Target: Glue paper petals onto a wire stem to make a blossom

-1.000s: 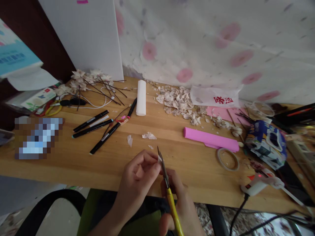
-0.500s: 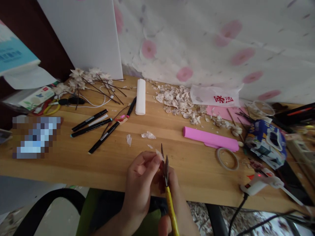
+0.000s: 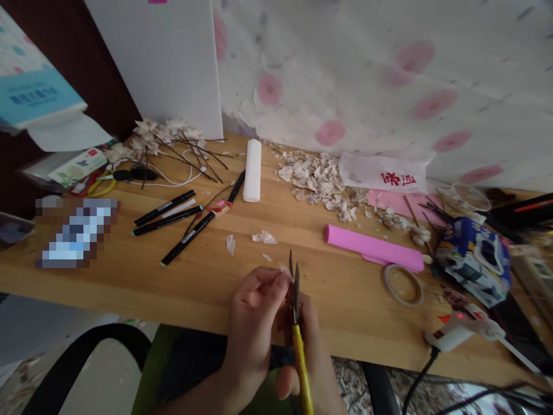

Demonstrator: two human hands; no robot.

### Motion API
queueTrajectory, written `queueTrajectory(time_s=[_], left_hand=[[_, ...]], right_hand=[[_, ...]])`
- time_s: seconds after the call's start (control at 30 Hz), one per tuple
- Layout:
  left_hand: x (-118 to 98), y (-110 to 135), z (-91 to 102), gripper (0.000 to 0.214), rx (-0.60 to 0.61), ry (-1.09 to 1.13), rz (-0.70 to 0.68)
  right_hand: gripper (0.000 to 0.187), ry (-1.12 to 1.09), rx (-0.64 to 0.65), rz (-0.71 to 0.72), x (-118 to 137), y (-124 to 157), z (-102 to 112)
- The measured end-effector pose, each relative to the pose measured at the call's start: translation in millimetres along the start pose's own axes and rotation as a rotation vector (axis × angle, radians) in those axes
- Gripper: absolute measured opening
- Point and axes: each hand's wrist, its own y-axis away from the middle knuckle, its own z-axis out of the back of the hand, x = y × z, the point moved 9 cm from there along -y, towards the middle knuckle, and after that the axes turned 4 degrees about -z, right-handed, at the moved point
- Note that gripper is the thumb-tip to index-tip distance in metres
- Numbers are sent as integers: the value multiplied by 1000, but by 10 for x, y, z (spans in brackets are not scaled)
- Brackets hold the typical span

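Note:
Near the table's front edge, my left hand point(image 3: 254, 317) pinches a small pale translucent petal point(image 3: 284, 271) between thumb and fingertips. Close against it, my right hand point(image 3: 309, 328) grips a pair of scissors point(image 3: 301, 363) with yellow handles. The blades point away from me, slightly apart, right beside the petal. Part of the right hand is hidden behind the scissors and the left hand. A few loose petals point(image 3: 264, 237) lie on the wood just beyond my hands.
Black markers point(image 3: 188, 239) and a white roll point(image 3: 252, 171) lie at left. Behind are a petal heap point(image 3: 317, 176) and stemmed flowers point(image 3: 164, 135). To the right are a pink roll point(image 3: 374, 248), a tape ring point(image 3: 402, 285), a wipes pack point(image 3: 470, 259) and a glue gun point(image 3: 462, 325).
The camera view has shifted a little, so the scene sits farther right. The scissors and petal keep nearly the same place relative to each other; both hands hold on.

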Motion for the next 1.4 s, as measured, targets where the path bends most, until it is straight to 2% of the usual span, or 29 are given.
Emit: queueTrajectory(time_s=[0.33, 0.5, 0.57, 0.67, 0.73, 0.93, 1.03, 1.17, 1.23, 1.3, 1.4], left_hand=[[-135, -43, -2, 29, -21, -15, -49], [-48, -63, -57, 30, 16, 58, 76], [-33, -74, -54, 29, 27, 74, 105], [-74, -117, 16, 26, 10, 31, 62], [-84, -145, 70, 24, 0, -8, 37], [-103, -211, 178, 19, 21, -152, -33], [-294, -352, 352, 20, -30, -324, -154], [-788, -683, 684, 18, -143, -551, -369], [-1025, -851, 789, 15, -162, -671, -448], [-1166, -1001, 818, 13, -136, -807, -475], [-1230, -1158, 775, 12, -84, -998, -494]], right_hand=[[109, 49, -49, -60, -67, 0, 82], [107, 65, 3, 15, 2, 8, 42], [95, 10, -21, 14, 9, 14, 48], [56, -105, -182, -58, -44, 29, 172], [38, -161, -262, -111, -71, 34, 245], [34, -182, -250, -160, -9, -7, 289], [33, -232, -229, -169, -55, -29, 309], [31, -428, -130, -153, -203, -128, 366], [32, -542, -92, -172, -310, -189, 419], [32, -619, -70, -189, -396, -238, 470], [29, -688, -82, -182, -455, -266, 544]])
